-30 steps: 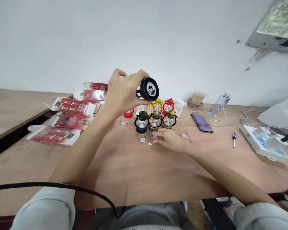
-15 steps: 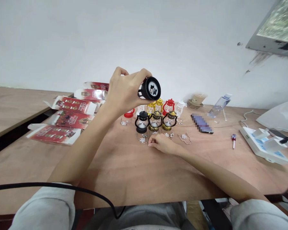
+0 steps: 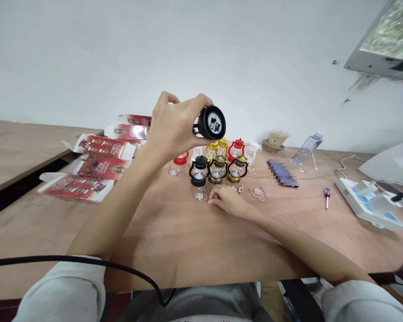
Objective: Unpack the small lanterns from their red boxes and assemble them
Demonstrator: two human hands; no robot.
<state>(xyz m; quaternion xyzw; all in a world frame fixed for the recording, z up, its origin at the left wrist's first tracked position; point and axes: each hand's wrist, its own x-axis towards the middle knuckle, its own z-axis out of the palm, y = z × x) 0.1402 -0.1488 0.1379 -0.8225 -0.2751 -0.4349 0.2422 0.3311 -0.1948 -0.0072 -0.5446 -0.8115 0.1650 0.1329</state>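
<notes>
My left hand (image 3: 176,127) grips a small black lantern (image 3: 205,134) up above the table, its round underside turned toward me; inside the rim is a white disc with dark parts. Low on the tabletop rests my right hand (image 3: 226,200), fingers curled and pressed together beside small metal parts (image 3: 199,196); whether anything is in its fingertips is hidden. Just behind it stand a black lantern (image 3: 199,173) and two bronze lanterns (image 3: 217,172). Farther back are red (image 3: 237,150), gold and white lanterns (image 3: 251,153).
Open red printed boxes (image 3: 102,167) lie to the left. On the right are a phone (image 3: 282,173), a screwdriver (image 3: 327,197), a power strip (image 3: 369,203), a water bottle (image 3: 308,147) and a cup (image 3: 276,139). A black cable (image 3: 121,264) crosses near my left arm.
Almost nothing differs. My left hand with the black lantern and my right hand on the table have barely shifted.
</notes>
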